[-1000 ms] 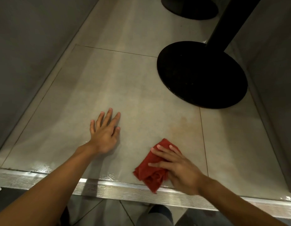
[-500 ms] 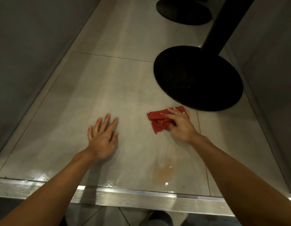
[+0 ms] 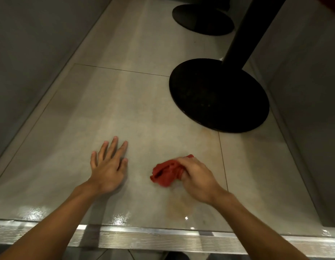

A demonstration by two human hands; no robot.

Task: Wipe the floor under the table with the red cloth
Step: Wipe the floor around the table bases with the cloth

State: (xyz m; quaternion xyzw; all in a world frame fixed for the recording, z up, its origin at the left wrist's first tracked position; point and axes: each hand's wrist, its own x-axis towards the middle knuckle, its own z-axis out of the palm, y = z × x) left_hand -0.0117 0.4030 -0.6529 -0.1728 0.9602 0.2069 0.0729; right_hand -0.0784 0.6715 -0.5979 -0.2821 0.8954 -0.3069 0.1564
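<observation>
My left hand (image 3: 108, 169) is flat on the floor (image 3: 125, 102), palm down, fingers straight and spread, holding nothing. My right hand (image 3: 197, 180) has its fingers curled round the red cloth (image 3: 164, 173), gripping it and pressing it onto the pale tile. The cloth is scrunched into a rumpled wad, deep red with darker creases between the folds; most of it bulges out to the left of my knuckles and a small corner pokes up past my fingers. It sits just left of a thin grout line (image 3: 223, 162), well short of the round black base (image 3: 219, 94) with its dark post (image 3: 247, 29). Right below the cloth, towards me, there is a faint brownish smear (image 3: 179, 205) on the glossy tile, and then the ribbed metal strip (image 3: 163, 239) at the floor's edge.
</observation>
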